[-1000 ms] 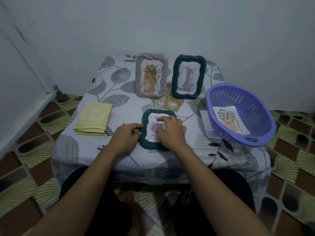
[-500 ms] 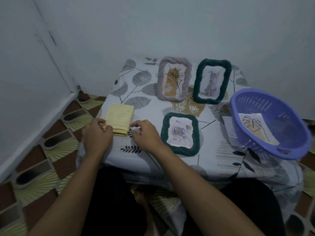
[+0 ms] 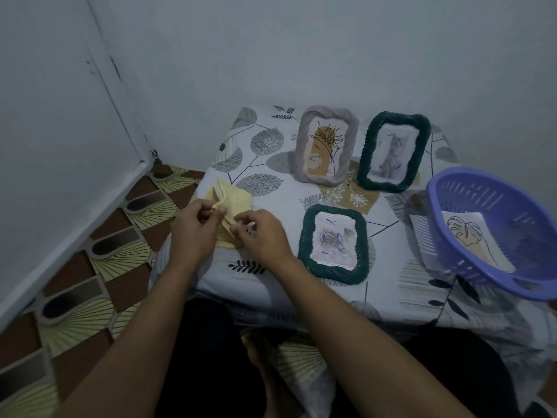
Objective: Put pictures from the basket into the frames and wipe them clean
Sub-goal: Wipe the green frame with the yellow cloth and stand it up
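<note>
Two hands meet at the left edge of the desk (image 3: 280, 206): the left hand (image 3: 193, 227) pinches a fold of the yellow cloth (image 3: 233, 199), and the right hand (image 3: 262, 236) grips its near corner (forearms bare, reaching forward). Just beside them a filled green frame (image 3: 306, 233) lies flat; one loose picture (image 3: 470, 236) sits in the purple basket (image 3: 482, 194) at right. Patterned floor tiles (image 3: 114, 251) meet pale walls (image 3: 60, 116).

the flat green frame (image 3: 305, 242) holds a rose picture (image 3: 333, 241). behind it stand a grey frame (image 3: 328, 112) with a plant picture (image 3: 324, 152) and an upright green frame (image 3: 365, 155) with a cat picture (image 3: 393, 152). right of it, a purple basket (image 3: 497, 200) holds a leaf picture (image 3: 470, 236); left of it, a crumpled yellow cloth (image 3: 233, 197).
</note>
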Motion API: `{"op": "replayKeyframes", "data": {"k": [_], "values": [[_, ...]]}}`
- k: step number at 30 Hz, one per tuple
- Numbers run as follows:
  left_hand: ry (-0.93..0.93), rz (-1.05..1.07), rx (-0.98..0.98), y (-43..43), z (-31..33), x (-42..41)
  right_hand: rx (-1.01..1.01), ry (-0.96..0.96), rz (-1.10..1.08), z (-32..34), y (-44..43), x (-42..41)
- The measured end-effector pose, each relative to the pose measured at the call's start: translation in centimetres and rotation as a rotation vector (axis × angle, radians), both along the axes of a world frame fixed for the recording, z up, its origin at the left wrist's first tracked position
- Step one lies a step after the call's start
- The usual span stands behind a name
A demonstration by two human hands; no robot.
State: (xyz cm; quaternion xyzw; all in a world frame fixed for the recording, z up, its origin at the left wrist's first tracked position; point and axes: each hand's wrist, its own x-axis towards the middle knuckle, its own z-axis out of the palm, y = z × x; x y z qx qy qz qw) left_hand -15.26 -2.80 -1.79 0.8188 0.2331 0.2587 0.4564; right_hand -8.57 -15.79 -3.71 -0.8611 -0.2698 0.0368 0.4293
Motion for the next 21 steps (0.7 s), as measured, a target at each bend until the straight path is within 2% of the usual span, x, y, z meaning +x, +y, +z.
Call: {"op": "replayKeyframes", "data": {"k": [5, 8, 10, 13, 16, 17, 21], "values": [[-0.116, -0.095, -0.305, -1.3, 2.2, 0.1, 0.153, -0.091, -0.039, 1.8, -2.0, 0.0], [-0.171, -0.169, -0.344, -1.4, 3.1, 0.1, 0.258, -0.009, -0.134, 3.2, -3.8, 0.4], [-0.113, -0.241, -0.213, -1.5, 3.5, -0.2, 0.303, 0.029, -0.176, 4.0, -5.0, 0.9], [0.028, -0.294, 0.112, -1.9, 3.8, -0.5, 0.286, 0.067, -0.137, 5.3, -6.2, 0.9], [0.04, -0.253, 0.354, -2.6, 4.2, -0.3, 0.249, 0.11, -0.105, 6.7, -6.8, 0.4], [0.052, -0.249, 0.397, -2.7, 4.2, -0.2, 0.253, 0.147, -0.107, 7.3, -6.9, 0.3], [0.061, -0.407, 0.343, -2.9, 4.6, 0.0, 0.333, 0.256, -0.114, 9.8, -7.2, -0.1]]}}
